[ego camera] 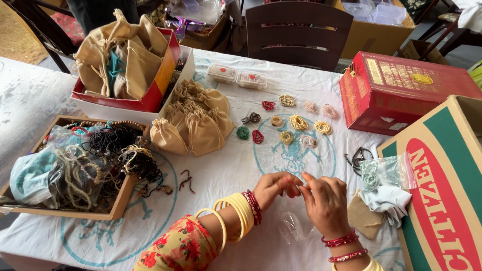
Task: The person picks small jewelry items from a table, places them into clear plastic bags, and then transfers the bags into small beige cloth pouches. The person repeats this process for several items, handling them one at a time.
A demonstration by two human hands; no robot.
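My left hand and my right hand meet fingertip to fingertip over the white tablecloth, pinching something small that I cannot make out. Yellow and red bangles ring my left wrist, red ones my right. A clear plastic bag lies just under my hands. Several small coiled bead bracelets in gold, red, green and pink are laid out on the cloth beyond my hands.
A wooden tray of tangled bead necklaces sits at left. Beige drawstring pouches lie beside a red-and-white box filled with more pouches. A red box and a cardboard carton stand at right. A dark chair is behind the table.
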